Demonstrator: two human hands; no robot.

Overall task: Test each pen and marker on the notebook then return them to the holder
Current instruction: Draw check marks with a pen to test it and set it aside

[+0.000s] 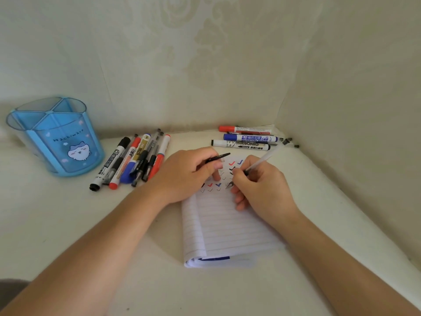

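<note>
A lined notebook [225, 226] lies open on the white table, its top rows filled with red, blue and black tick marks. My right hand [259, 188] grips a clear gel pen [262, 159] with the tip on the page beside the ticks. My left hand [189, 174] rests on the upper left of the notebook and pinches a black pen cap [218, 157]. The blue pen holder [57, 137] stands at the far left with nothing visible inside.
A pile of several pens and markers [134, 160] lies between the holder and my left hand. Three whiteboard markers [246, 139] lie behind the notebook, with small black caps [289, 141] near the wall corner. Walls close in behind and on the right.
</note>
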